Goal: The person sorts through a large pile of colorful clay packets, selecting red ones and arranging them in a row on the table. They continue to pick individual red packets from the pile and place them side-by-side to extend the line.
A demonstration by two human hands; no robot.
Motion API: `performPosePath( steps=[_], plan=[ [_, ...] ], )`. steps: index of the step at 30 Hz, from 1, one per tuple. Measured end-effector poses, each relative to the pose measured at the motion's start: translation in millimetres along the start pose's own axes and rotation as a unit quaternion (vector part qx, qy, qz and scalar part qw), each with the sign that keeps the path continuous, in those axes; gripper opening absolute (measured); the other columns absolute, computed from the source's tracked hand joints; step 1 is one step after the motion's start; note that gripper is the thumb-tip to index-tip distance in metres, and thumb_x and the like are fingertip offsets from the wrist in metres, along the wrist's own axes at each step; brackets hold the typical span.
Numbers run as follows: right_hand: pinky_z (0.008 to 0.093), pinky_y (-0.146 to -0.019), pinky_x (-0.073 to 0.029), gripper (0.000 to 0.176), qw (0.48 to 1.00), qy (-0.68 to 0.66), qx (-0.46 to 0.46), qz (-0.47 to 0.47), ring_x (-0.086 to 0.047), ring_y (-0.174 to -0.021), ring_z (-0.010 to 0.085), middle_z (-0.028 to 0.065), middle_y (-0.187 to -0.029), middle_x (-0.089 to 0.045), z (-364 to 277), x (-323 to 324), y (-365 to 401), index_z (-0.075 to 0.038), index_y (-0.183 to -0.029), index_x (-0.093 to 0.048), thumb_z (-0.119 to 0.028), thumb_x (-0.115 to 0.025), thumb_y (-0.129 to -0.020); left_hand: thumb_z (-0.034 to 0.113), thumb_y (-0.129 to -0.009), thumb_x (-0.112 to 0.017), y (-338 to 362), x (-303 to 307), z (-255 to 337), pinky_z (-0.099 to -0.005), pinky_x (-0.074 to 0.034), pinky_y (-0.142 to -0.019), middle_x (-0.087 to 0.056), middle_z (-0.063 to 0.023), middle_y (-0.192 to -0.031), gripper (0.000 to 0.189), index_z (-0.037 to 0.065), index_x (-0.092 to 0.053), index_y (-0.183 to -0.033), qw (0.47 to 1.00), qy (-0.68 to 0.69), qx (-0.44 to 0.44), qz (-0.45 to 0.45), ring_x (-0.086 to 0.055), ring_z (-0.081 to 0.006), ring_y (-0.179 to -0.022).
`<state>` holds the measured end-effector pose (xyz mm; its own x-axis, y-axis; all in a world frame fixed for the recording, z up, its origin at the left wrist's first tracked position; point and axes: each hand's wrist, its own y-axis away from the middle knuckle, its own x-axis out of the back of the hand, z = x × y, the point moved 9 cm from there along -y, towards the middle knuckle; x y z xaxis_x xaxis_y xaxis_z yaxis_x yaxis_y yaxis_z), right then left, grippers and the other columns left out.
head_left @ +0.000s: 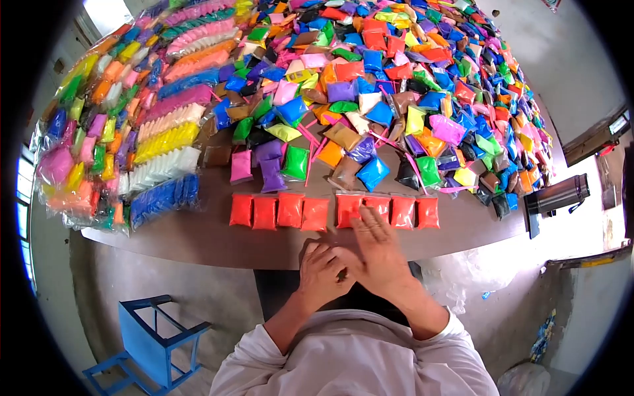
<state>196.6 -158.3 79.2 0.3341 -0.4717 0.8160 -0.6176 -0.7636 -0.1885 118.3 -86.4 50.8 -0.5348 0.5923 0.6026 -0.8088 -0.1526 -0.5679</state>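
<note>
A row of small clear bags filled with red material lies along the front of the table, in a left group point(290, 209) and a right group point(403, 212). My right hand point(380, 254) reaches over the right group with its fingers stretched out flat. Its fingertips overlap one red bag point(376, 202) and hide the lower part of it. At the table's front edge, my left hand point(320, 272) is loosely curled, with a gap showing between thumb and fingers. The two thumbs come close together. Nothing shows in either hand.
A large heap of multicoloured bags point(373, 171) covers the back of the brown table point(191, 241), with pink sticks among them. Bags sorted by colour, including blue ones point(165, 201), lie at left. A black cylindrical object point(558, 193) sits at the right edge. A blue stool point(148, 343) stands lower left.
</note>
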Motion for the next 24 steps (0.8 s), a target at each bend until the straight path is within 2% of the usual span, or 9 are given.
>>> performPosePath(
  steps=[1,4,8,10,14,16,21,24],
  plan=[
    [0.0503,-0.114,-0.038,0.067,1.0,0.01,-0.012,0.01,-0.042,-0.139,0.0493,0.0344,-0.144,-0.049,9.3,5.1,3.7,0.013,-0.132,-0.056,-0.039,-0.071,-0.092,0.011,-0.067,-0.073,-2.9,-3.3,-0.9,-0.0412,-0.046,-0.078,-0.061,-0.0027,-0.079,0.015,0.009,-0.061,-0.074,1.0,-0.017,0.015,-0.013,-0.059,-0.0244,-0.074],
    [0.0515,-0.114,-0.038,0.068,0.999,0.012,-0.03,0.021,-0.045,-0.137,0.0497,0.035,-0.142,-0.05,19.5,5.4,7.4,0.013,-0.129,-0.058,-0.042,-0.071,-0.092,0.01,-0.066,-0.074,-1.9,-5.1,-0.7,-0.0411,-0.046,-0.078,-0.062,-0.0029,-0.079,0.017,0.009,-0.061,-0.076,1.0,-0.027,0.004,-0.008,-0.06,-0.025,-0.073],
    [0.0518,-0.113,-0.038,0.068,0.999,0.018,-0.002,0.031,-0.046,-0.136,0.0503,0.0357,-0.141,-0.051,5.9,-7.8,6.4,0.014,-0.128,-0.058,-0.043,-0.069,-0.092,0.01,-0.066,-0.074,3.8,-6.3,-2.9,-0.0409,-0.046,-0.077,-0.062,-0.0036,-0.079,0.019,0.009,-0.06,-0.077,1.0,-0.014,-0.005,0.007,-0.06,-0.0256,-0.073],
    [0.052,-0.112,-0.039,0.067,0.999,0.013,0.005,0.037,-0.047,-0.134,0.0511,0.0364,-0.139,-0.052,0.1,-9.4,4.6,0.015,-0.127,-0.058,-0.042,-0.068,-0.092,0.01,-0.065,-0.075,4.5,-6.2,-6.9,-0.0408,-0.045,-0.076,-0.062,-0.0041,-0.08,0.021,0.01,-0.059,-0.079,0.999,-0.016,0.002,0.045,-0.059,-0.0263,-0.073],
    [0.0502,-0.115,-0.037,0.069,0.999,-0.016,-0.005,0.031,-0.045,-0.137,0.049,0.0338,-0.142,-0.051,7.9,-4.1,7.3,0.013,-0.128,-0.058,-0.042,-0.073,-0.089,0.009,-0.066,-0.074,-0.7,-2.8,0.8,-0.0401,-0.044,-0.076,-0.062,-0.0045,-0.079,0.019,0.009,-0.058,-0.076,1.0,-0.015,-0.007,0.024,-0.059,-0.0257,-0.073],
    [0.0525,-0.111,-0.039,0.067,0.997,0.001,-0.018,0.073,-0.046,-0.134,0.0485,0.0331,-0.141,-0.05,19.7,17.6,13.6,0.012,-0.129,-0.057,-0.039,-0.073,-0.089,0.009,-0.067,-0.072,-4.3,-3.0,2.4,-0.0396,-0.044,-0.075,-0.061,-0.0041,-0.076,0.015,0.009,-0.057,-0.072,1.0,-0.02,0.005,-0.007,-0.059,-0.0251,-0.072],
    [0.0533,-0.107,-0.038,0.058,0.979,0.095,-0.087,0.156,-0.046,-0.134,0.0475,0.0294,-0.141,-0.052,63.8,63.5,37.5,0.006,-0.126,-0.06,-0.035,-0.074,-0.089,0.007,-0.067,-0.069,-6.0,-5.2,3.2,-0.0392,-0.043,-0.074,-0.06,-0.0036,-0.072,0.015,0.009,-0.055,-0.068,1.0,-0.019,0.0,-0.001,-0.057,-0.025,-0.07],
    [0.0531,-0.107,-0.038,0.055,0.976,0.105,-0.102,0.16,-0.046,-0.134,0.0472,0.0286,-0.14,-0.053,80.4,61.6,47.4,0.005,-0.125,-0.061,-0.035,-0.074,-0.089,0.006,-0.067,-0.069,-5.5,-5.5,3.5,-0.0395,-0.042,-0.073,-0.06,-0.0035,-0.073,0.016,0.009,-0.053,-0.067,1.0,-0.02,-0.002,-0.003,-0.056,-0.0254,-0.069]
  ],
)
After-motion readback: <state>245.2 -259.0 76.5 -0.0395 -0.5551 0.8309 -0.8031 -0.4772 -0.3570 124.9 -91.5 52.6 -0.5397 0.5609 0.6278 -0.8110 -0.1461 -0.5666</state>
